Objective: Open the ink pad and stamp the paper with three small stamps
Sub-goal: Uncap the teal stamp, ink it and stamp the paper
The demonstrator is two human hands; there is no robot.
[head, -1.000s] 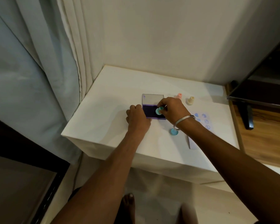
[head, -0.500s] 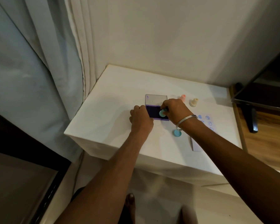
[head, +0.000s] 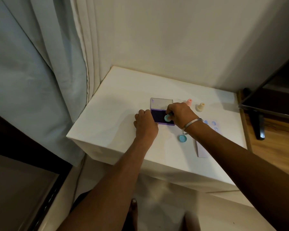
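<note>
The ink pad (head: 159, 116) lies open on the white table (head: 117, 117), its clear lid (head: 160, 104) folded back toward the wall. My right hand (head: 180, 114) grips a small teal stamp (head: 167, 117) and holds it on the dark purple pad. My left hand (head: 145, 125) rests closed against the pad's left edge, steadying it. A teal cap (head: 182, 138) lies on the table near my right wrist. The paper (head: 213, 129), partly hidden by my right forearm, shows several blue stamp marks. A pink stamp (head: 189, 102) and a cream stamp (head: 200, 107) stand behind.
A wall runs behind the table and curtains (head: 48, 72) hang at its left. On the right, a wooden surface (head: 277, 139) carries a dark screen on a black stand (head: 259, 125). A dark frame (head: 23, 172) sits low on the left.
Both hands stay at the ink pad with the teal stamp on it. The view has shifted slightly; nothing was picked up or released.
</note>
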